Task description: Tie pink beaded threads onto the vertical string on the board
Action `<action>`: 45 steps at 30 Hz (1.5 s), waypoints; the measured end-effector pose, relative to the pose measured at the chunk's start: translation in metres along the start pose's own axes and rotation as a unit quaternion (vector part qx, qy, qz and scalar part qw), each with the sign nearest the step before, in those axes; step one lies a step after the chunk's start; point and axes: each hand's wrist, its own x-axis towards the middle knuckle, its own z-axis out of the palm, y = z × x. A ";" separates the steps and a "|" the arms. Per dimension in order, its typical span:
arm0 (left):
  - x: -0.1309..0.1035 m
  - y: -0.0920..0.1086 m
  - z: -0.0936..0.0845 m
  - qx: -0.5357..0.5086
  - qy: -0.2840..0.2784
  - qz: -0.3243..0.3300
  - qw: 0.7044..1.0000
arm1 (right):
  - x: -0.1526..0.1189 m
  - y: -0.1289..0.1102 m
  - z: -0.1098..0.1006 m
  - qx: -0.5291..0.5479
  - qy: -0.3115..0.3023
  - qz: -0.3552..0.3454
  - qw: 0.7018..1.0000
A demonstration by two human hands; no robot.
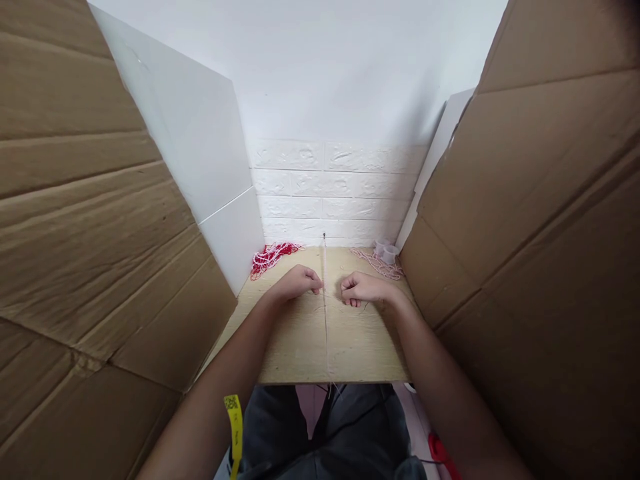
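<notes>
A pale, thin cord (326, 327) runs straight from a small dark hook (324, 235) at the wall, down the middle of the board, and over its front edge. My left hand (301, 281) is closed in a pinch at the cord's left side, fingertips touching it. Just right of the cord, my right hand (364, 288) is curled closed with thumb against fingers. Fine thread (332, 297) stretches from the cord toward the right fingers, and a short dark end shows below that hand. What lies inside the fingers is mostly hidden.
The light wooden board (295, 353) carries red and white cords (273, 259) at back left. Pale pink cords (383, 265) and small clear cups (387, 251) lie at back right. Cardboard walls (100, 233) flank both sides. A yellow tag (234, 427) hangs near my left forearm.
</notes>
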 end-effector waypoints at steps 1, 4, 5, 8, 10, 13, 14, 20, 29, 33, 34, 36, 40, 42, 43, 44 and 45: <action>0.000 0.001 0.000 0.003 0.002 -0.001 1.000 | -0.001 -0.001 0.000 -0.004 -0.003 0.000 1.000; -0.002 0.005 0.000 0.005 0.009 -0.001 1.000 | -0.005 -0.004 0.000 -0.009 -0.011 -0.006 1.000; -0.003 0.006 -0.001 0.004 0.010 -0.002 1.000 | -0.005 -0.005 0.000 -0.008 -0.015 -0.011 1.000; -0.005 0.008 -0.001 0.004 0.009 -0.014 1.000 | -0.006 -0.005 -0.001 -0.006 -0.027 -0.037 0.999; -0.005 0.008 -0.001 0.001 0.007 -0.016 1.000 | -0.006 -0.004 -0.002 -0.010 -0.033 -0.052 0.998; -0.005 0.008 -0.001 0.002 0.002 -0.010 1.000 | -0.006 -0.005 -0.002 -0.016 -0.037 -0.056 0.998; -0.004 0.008 -0.001 0.003 0.000 -0.009 1.000 | -0.005 -0.005 -0.002 -0.019 -0.036 -0.055 0.998; -0.005 0.006 -0.001 0.000 -0.014 -0.030 0.999 | -0.003 -0.007 0.002 -0.050 -0.011 -0.049 0.997; -0.004 0.002 -0.001 0.001 -0.035 -0.026 0.999 | 0.005 0.002 0.005 -0.104 0.023 -0.085 0.991; -0.002 -0.002 0.000 0.000 -0.050 0.006 0.999 | 0.010 0.004 0.011 -0.120 0.042 -0.086 0.988; -0.001 -0.002 0.000 0.003 -0.056 0.015 0.998 | 0.011 0.004 0.013 -0.121 0.046 -0.087 0.988; -0.001 -0.003 0.000 0.013 -0.071 0.025 0.997 | 0.012 0.003 0.015 -0.122 0.050 -0.093 0.987; 0.000 -0.005 0.000 0.043 -0.095 0.030 0.994 | 0.013 0.003 0.017 -0.120 0.052 -0.102 0.986; 0.000 -0.005 0.000 0.058 -0.098 0.033 0.993 | 0.014 0.003 0.017 -0.121 0.054 -0.103 0.986; 0.000 -0.005 0.001 0.065 -0.100 0.034 0.992 | 0.014 0.004 0.017 -0.122 0.053 -0.105 0.986; -0.001 -0.004 0.001 0.072 -0.104 0.034 0.991 | 0.014 0.004 0.017 -0.123 0.053 -0.106 0.985; -0.001 -0.003 0.001 0.079 -0.108 0.035 0.990 | 0.014 0.004 0.017 -0.123 0.053 -0.108 0.985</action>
